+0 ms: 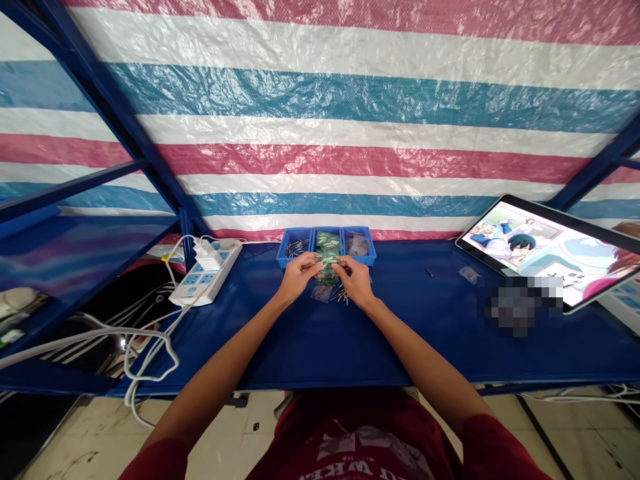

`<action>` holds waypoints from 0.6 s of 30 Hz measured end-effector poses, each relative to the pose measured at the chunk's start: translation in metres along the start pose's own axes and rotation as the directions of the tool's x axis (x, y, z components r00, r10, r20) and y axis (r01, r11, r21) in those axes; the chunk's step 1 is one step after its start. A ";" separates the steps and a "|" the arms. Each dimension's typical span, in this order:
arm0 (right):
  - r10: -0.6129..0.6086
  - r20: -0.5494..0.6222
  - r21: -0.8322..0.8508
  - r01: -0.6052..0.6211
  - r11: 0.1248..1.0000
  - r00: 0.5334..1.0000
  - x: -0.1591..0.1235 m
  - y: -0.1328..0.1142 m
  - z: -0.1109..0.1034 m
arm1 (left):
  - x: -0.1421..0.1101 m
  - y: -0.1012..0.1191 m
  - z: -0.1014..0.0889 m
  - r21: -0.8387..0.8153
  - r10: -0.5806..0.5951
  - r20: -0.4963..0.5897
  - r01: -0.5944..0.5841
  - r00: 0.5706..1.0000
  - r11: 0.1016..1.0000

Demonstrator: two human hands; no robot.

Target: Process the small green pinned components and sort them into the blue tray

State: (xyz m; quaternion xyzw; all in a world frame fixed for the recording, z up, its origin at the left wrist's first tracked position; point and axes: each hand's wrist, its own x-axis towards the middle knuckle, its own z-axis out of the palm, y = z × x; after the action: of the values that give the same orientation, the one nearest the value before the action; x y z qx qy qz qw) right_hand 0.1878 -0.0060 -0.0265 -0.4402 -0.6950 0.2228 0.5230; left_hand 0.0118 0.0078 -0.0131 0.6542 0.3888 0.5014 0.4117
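Crinkly green packet [326, 268], half hidden by fingers, pinched between left hand [300, 277] and right hand [356, 280] just above the table [415, 333]. Just beyond, a blue plastic tray [300, 248] with three compartments; below the hands, thin metal pins [341, 295] beside a clear bag [322, 293].

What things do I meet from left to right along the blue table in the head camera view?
Power strip → blue tray → small black piece → clear bag → tablet
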 end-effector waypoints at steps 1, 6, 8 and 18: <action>0.005 0.006 0.019 -0.005 1.000 1.000 -0.001 -0.001 0.000 | 0.000 0.002 0.000 -0.014 0.001 -0.006 -0.001 1.000 1.000; -0.127 0.029 0.043 0.126 0.991 0.991 -0.001 -0.003 -0.002 | 0.001 0.005 -0.002 -0.145 -0.019 0.015 0.021 1.000 0.989; -0.149 0.001 0.025 0.149 0.989 0.989 0.000 0.000 -0.002 | 0.001 0.003 -0.002 -0.137 -0.049 0.089 0.061 0.995 0.989; -0.165 -0.051 -0.077 0.160 0.984 0.985 0.000 0.003 0.000 | -0.001 0.002 0.000 0.287 0.153 0.062 -0.165 0.986 0.944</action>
State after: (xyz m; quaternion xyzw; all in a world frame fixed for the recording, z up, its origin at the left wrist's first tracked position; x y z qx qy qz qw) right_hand 0.1887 -0.0045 -0.0287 -0.4069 -0.7209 0.1414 0.5429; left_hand 0.0117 0.0060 -0.0113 0.7464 0.3962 0.4576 0.2767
